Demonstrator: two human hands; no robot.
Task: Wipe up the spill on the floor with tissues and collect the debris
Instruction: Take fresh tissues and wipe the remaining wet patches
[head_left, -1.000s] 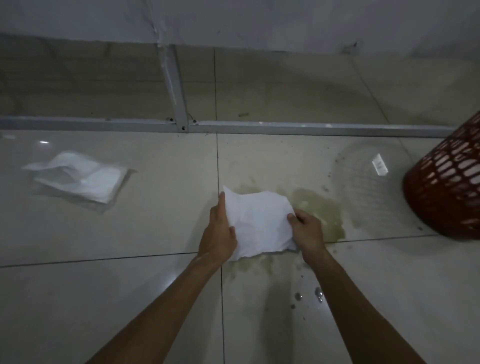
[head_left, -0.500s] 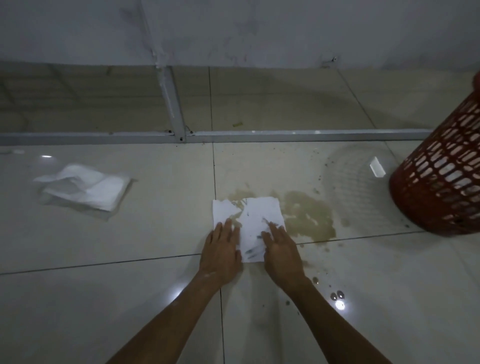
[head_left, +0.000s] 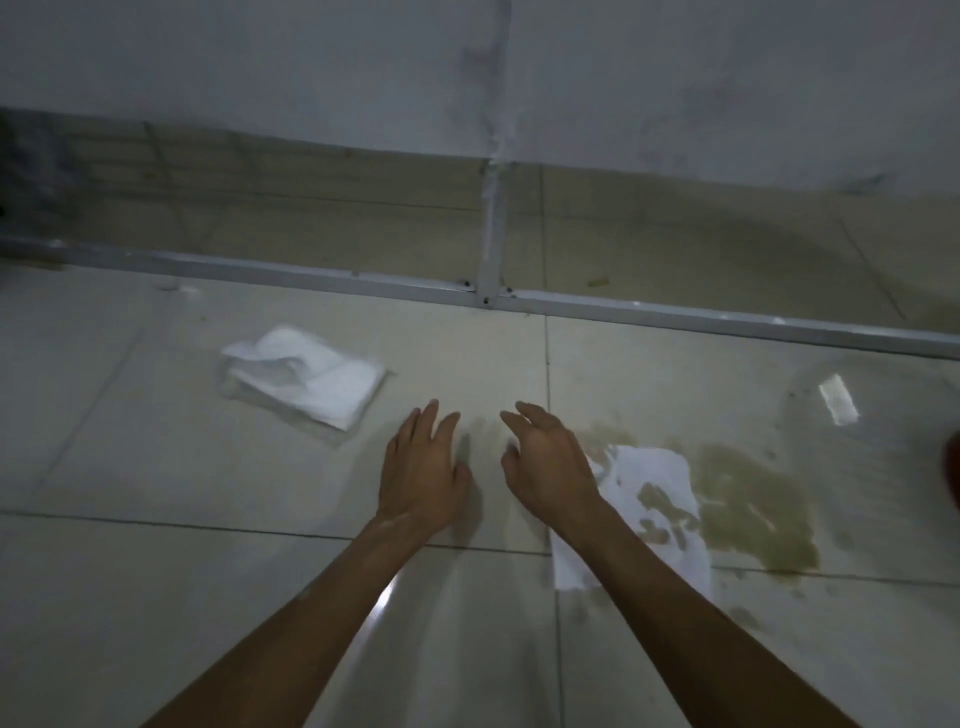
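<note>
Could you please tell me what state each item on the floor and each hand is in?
Flat white tissue: lying on the spill, soaked through with brown patches.
Brownish liquid spill: mostly unwiped.
Folded white tissue pile: dry, untouched.
Left hand: open, empty.
Right hand: open, empty.

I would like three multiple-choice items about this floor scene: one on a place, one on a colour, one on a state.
1. Where does the tissue stack lie?
A. left of both hands
B. on the spill
C. behind the metal rail

2. What colour is the spill?
A. red
B. yellowish brown
C. blue

3. How are the left hand and right hand?
A. fists
B. gripping tissue
C. open, empty

Answers: 1 A, it lies on clean tile left of them; 2 B, the puddle looks murky yellow-brown; 3 C, fingers are spread, and the stained tissue lies flat on the floor.
</note>
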